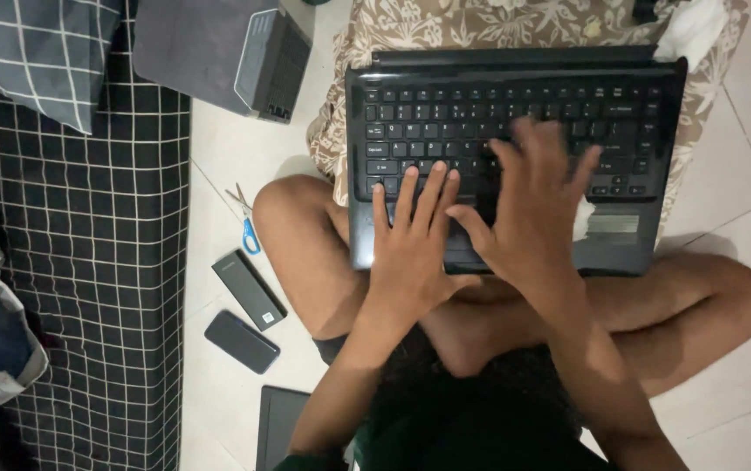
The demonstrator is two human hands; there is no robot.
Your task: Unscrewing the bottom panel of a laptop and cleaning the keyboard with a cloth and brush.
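Both hands are spread flat, nothing gripped: left hand (410, 249) at laptop (515, 148) front edge, right hand (537, 205) further up on keys.

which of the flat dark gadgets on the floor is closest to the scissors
The long dark bar-shaped device, just below the blue-handled scissors; the phone and tablet lie farther down.

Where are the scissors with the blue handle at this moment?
In the head view, the scissors lie on the tiled floor to the left of the person's knee, just above the dark rectangular box and the phone.
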